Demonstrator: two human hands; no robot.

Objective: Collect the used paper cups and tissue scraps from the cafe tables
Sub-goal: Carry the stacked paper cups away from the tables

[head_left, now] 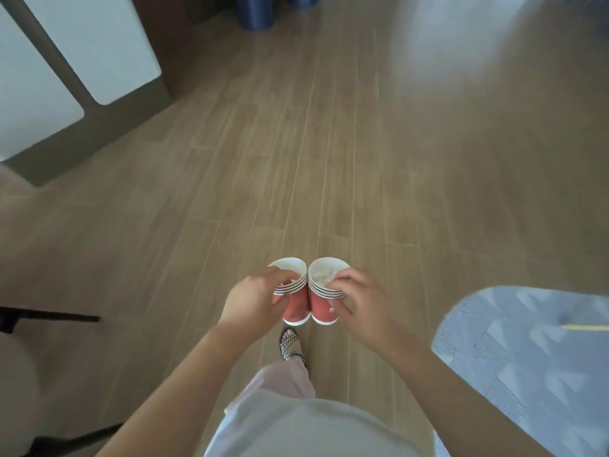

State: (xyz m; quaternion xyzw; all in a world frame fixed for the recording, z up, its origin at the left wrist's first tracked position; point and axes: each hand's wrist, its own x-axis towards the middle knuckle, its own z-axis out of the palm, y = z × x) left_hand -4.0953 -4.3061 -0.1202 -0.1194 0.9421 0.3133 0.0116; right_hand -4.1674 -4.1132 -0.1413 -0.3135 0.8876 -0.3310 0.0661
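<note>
Fingers grip two cup stacks, rims touching, above plank floor.

Open floor ahead; tables flank left.

Two stacks of red paper cups held upright, rims touching; tissue scraps seen inside the right stack.

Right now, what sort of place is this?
Probably a cafe seating area: white rounded tabletops, a wood-plank floor, and stacked red paper cups held in the left hand and right hand.
</note>
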